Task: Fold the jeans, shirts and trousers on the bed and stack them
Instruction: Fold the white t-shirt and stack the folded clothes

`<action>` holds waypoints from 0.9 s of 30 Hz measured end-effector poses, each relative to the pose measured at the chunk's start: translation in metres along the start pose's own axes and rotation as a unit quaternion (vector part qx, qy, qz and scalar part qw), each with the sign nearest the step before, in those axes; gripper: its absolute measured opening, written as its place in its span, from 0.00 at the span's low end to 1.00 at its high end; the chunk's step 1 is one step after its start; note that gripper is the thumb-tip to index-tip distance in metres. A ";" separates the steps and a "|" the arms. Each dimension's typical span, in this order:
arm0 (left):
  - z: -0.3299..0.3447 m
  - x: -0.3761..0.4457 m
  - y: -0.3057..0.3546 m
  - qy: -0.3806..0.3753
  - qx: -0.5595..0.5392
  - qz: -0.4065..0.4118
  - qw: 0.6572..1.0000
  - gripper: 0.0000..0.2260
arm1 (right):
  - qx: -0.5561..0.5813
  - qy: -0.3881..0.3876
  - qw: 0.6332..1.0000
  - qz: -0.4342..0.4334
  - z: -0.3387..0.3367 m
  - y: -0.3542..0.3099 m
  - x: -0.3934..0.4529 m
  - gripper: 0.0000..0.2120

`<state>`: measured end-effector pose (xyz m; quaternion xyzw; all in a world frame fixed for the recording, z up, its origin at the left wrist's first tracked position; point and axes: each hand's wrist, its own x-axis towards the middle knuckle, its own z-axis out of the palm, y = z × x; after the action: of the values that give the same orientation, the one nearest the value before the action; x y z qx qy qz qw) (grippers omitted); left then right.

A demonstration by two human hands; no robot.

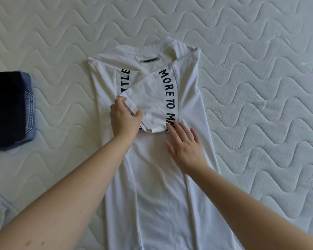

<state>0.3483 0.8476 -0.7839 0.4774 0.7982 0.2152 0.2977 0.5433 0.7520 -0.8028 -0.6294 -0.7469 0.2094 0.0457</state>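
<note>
A white T-shirt with black lettering lies flat on the mattress, collar away from me, both sides folded inward into a long strip. Its right sleeve is folded across the chest, over the left sleeve. My left hand grips the hem of that sleeve between thumb and fingers. My right hand lies flat with fingers spread on the shirt just below the sleeve, pressing the cloth. At the left edge of the view sits a stack of folded jeans, dark denim on top of lighter blue.
The bed is a white quilted mattress with a wavy stitched pattern, bare on the far side and to the right of the shirt. A seam of the mattress edge shows at lower left.
</note>
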 end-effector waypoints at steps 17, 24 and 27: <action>0.092 0.102 0.162 -0.178 0.214 0.271 0.921 0.23 | 0.258 0.041 0.930 0.257 -0.052 0.067 0.075 0.23; 0.116 0.137 0.223 -0.250 0.397 0.206 0.859 0.36 | 0.269 -0.025 0.917 0.292 -0.057 0.089 0.103 0.11; 0.122 0.143 0.234 -0.313 0.394 0.218 0.836 0.35 | 0.265 -0.050 0.916 0.297 -0.056 0.092 0.111 0.12</action>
<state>0.5270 1.0871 -0.7648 0.7578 0.5549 -0.2192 0.2642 0.6240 0.8836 -0.8077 -0.7759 -0.4435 0.4352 0.1092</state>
